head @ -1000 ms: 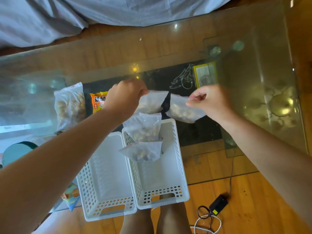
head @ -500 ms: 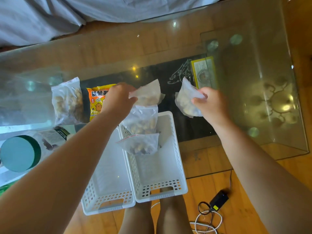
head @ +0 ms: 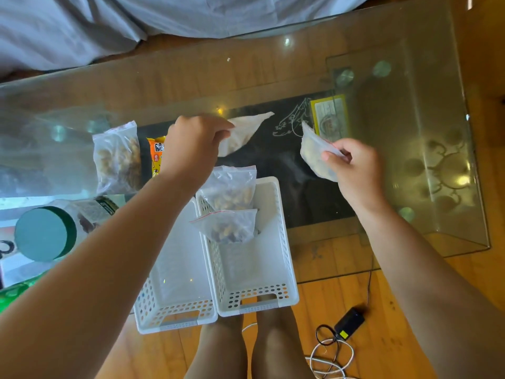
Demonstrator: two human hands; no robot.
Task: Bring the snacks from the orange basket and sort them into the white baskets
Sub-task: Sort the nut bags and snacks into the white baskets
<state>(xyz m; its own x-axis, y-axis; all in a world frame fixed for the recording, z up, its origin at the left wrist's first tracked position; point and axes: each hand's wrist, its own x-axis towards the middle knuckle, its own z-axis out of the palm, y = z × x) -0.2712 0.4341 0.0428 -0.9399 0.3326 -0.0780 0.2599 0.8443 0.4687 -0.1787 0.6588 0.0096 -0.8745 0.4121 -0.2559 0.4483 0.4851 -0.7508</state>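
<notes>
Two white perforated baskets stand side by side at the near edge of the glass table: the left basket [head: 175, 305] and the right basket [head: 273, 269]. Two clear bags of nuts [head: 232, 192] lean in the far end of the right one. My left hand [head: 191, 143] pinches a clear snack bag [head: 243, 132] above the table beyond the baskets. My right hand [head: 352, 165] grips another clear bag of nuts [head: 311, 151], held up to the right. No orange basket is in view.
A bigger clear bag of nuts [head: 116, 157] and an orange snack packet [head: 156, 151] lie left on the glass table [head: 396, 132]. A jar with a green lid [head: 45, 233] sits at the near left. A charger and cable [head: 347, 324] lie on the wooden floor.
Both hands have drawn apart, each with its own bag; my right hand has swung its bag rightward and tilted it upright. The camera view has shifted slightly, showing more of the jar.
</notes>
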